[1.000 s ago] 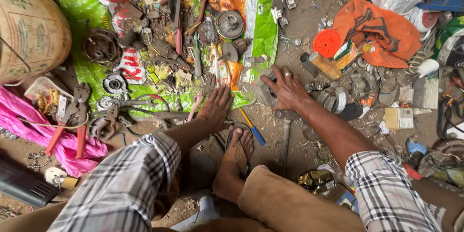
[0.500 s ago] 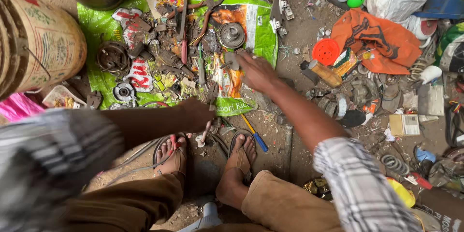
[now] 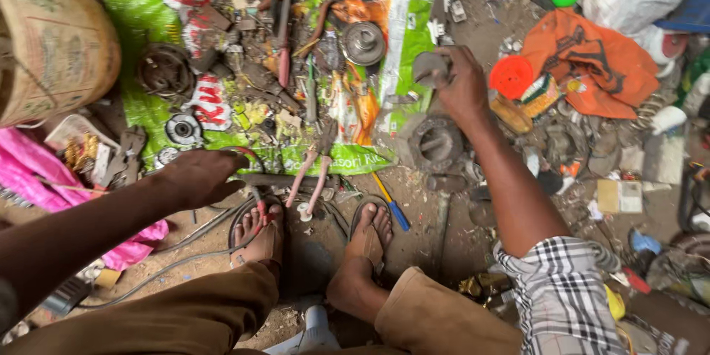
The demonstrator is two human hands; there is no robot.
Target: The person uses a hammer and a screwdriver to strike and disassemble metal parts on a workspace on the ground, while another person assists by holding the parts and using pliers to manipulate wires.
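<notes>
I squat over a green printed sack (image 3: 399, 37) spread on the dirt ground and strewn with rusty metal parts. My right hand (image 3: 460, 83) is raised at the sack's right edge, holding a round grey metal part (image 3: 429, 68). Below it lies a dark round metal housing (image 3: 433, 142). My left hand (image 3: 198, 176) rests palm down at the sack's front edge, fingers curled by a dark bar (image 3: 281, 179) and a cable near my left foot. Whether it grips anything I cannot tell. Pink-handled pliers (image 3: 310, 177) lie between my hands.
A large woven sack (image 3: 52, 44) stands at the left above pink cloth (image 3: 29, 170). An orange cloth (image 3: 592, 59) and orange lid (image 3: 512, 76) lie at the right among scattered scrap. A blue-handled screwdriver (image 3: 390, 202) lies by my right foot. A round bearing (image 3: 183, 129) sits on the sack.
My right hand has moved up and right and now holds a round metal part. My left hand has shifted left along the sack's front edge, and my feet are further apart.
</notes>
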